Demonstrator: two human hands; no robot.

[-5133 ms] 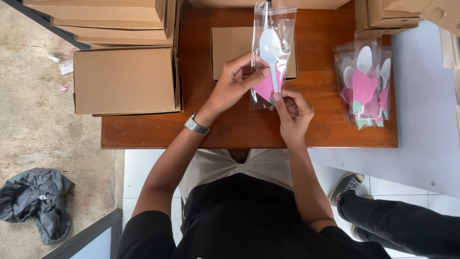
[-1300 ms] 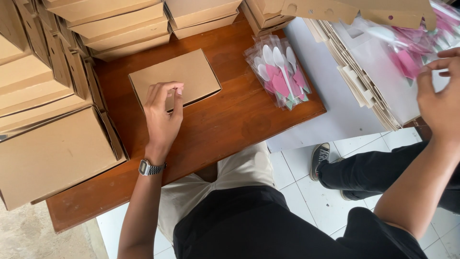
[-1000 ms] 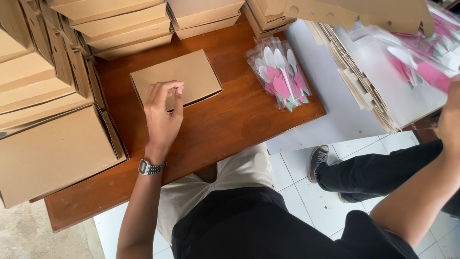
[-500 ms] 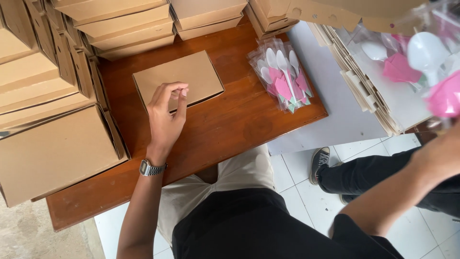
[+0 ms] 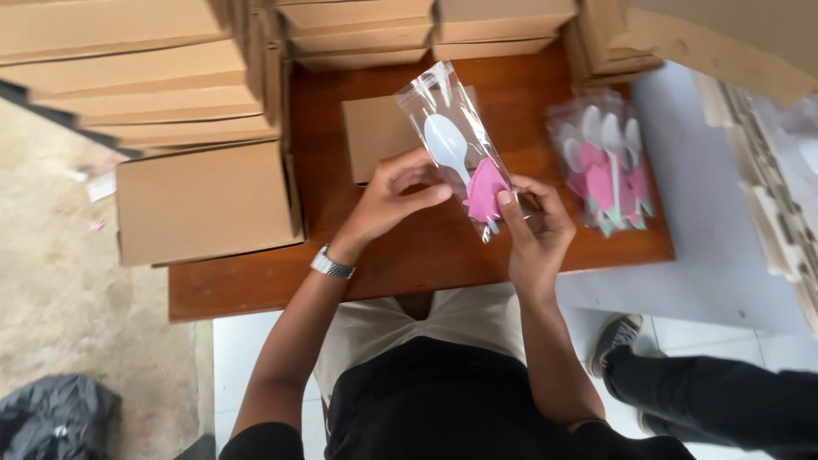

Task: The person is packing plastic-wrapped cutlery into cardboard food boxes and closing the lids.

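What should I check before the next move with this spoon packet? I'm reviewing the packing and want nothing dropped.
1. Both hands on the packet: ok. The left hand and right hand grip the clear packet from either side.
2. Contents inside: ok. A white spoon and a pink piece show through the plastic.
3. Packet sealed: cannot tell; its ends are blurred.
4. Room on the wooden table: ok, bare wood under the hands.
5. Flat brown box within reach: ok, just behind the hands, lid shut.
6. Pile of finished packets: ok, apart on the right.
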